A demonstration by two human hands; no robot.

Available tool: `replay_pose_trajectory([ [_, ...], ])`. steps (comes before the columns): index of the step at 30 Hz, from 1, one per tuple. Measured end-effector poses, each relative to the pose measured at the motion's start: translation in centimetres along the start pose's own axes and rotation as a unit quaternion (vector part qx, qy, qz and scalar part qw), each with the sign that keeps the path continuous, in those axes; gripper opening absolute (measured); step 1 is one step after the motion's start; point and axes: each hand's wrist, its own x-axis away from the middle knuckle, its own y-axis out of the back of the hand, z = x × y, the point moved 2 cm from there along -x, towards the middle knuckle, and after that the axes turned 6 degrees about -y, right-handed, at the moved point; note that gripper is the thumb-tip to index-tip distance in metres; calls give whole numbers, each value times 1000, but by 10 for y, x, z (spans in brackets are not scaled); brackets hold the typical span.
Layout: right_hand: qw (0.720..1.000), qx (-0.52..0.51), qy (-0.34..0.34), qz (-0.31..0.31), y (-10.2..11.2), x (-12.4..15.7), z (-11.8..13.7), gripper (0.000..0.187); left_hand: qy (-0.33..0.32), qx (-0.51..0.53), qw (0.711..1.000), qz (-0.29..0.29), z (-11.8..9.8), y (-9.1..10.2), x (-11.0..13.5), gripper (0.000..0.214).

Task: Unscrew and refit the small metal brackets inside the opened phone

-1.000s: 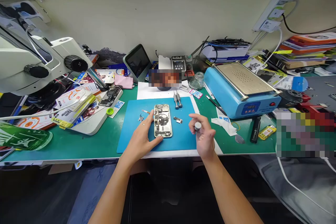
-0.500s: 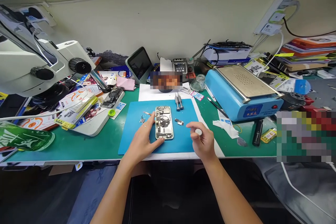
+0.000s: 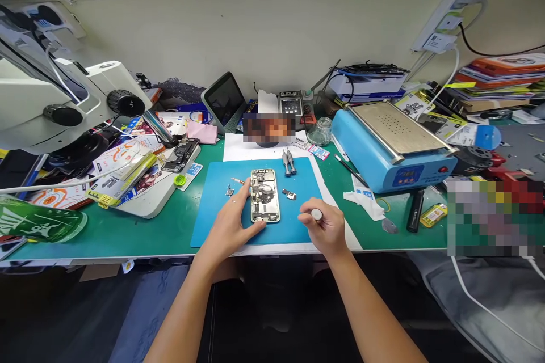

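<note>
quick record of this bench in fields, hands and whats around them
left: left hand open, thumb and forefinger touching opened gold-framed phone
right: right hand closed on grey round-capped metal tool, beside the phone
surface: blue rubber mat on green table
on mat: two grey metal screwdrivers, small metal bracket
nearby: blue hot-plate machine, white microscope
</note>
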Motion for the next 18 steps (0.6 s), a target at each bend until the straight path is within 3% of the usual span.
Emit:
replay_pose_trajectory([
  [18,999,-14,32,17,-1,1,-2,44,5,-6,1000,8,1,-1,0,100],
])
